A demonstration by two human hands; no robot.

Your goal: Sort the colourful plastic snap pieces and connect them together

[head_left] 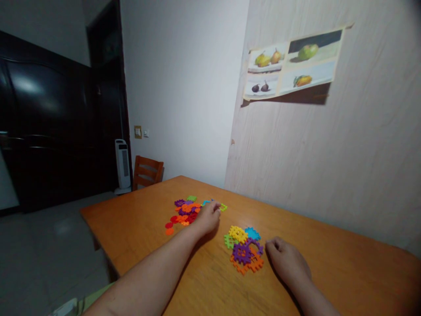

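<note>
My left hand [209, 218] reaches over the wooden table, its fingers curled together beside the yellow-green piece [224, 207] and a blue piece [205, 202]; anything between the fingertips is hidden. Just left of it lies a loose pile of orange pieces [186, 208], red pieces [174, 219] and purple pieces [179, 202]. My right hand [288, 260] rests loosely closed on the table, with nothing visible in it. Left of that hand is a second pile, with a yellow piece [238, 234], a blue piece [252, 233], a purple piece [241, 253] and a green piece [230, 241].
The wooden table [131, 219] meets the wall along its far side. A wooden chair [148, 171] stands beyond its far left corner, near a white tower-shaped appliance [123, 164]. Fruit pictures [283, 90] hang on the wall.
</note>
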